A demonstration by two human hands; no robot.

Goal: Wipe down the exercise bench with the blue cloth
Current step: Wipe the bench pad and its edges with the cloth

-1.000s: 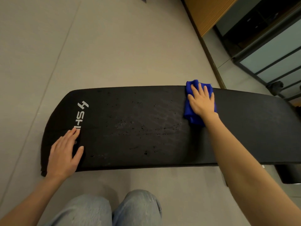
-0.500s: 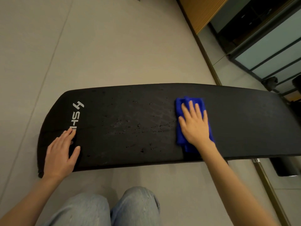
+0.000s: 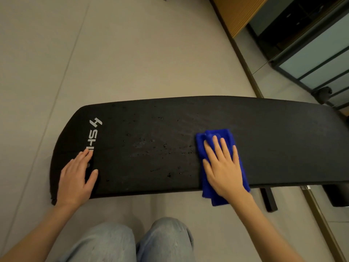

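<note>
Head view. Counter [image 3: 273, 148], the long black padded top of the exercise bench, runs across mid-frame over a pale floor [image 3: 113, 53]. White logo lettering [image 3: 94, 133] sits near its left end, partly covered by fingertips. Blue cloth [image 3: 217, 135] is folded and lies right of centre on the near half of the counter, its lower end hanging past the near edge. Right hand [image 3: 224, 167] lies flat on the cloth with fingers straight and spread, grip released, palm pressing down. Left hand [image 3: 75, 176] lies flat at the lower-left end of the counter, grip released, holding nothing. Water droplets [image 3: 166, 146] and faint smears are scattered between the two hands. Jeans-clad knees [image 3: 132, 242] at bottom centre. Black frame leg [image 3: 269, 199] shows under the near edge at lower right. Wooden panel [image 3: 238, 14] and dark-framed glass [image 3: 317, 53] at upper right.
</note>
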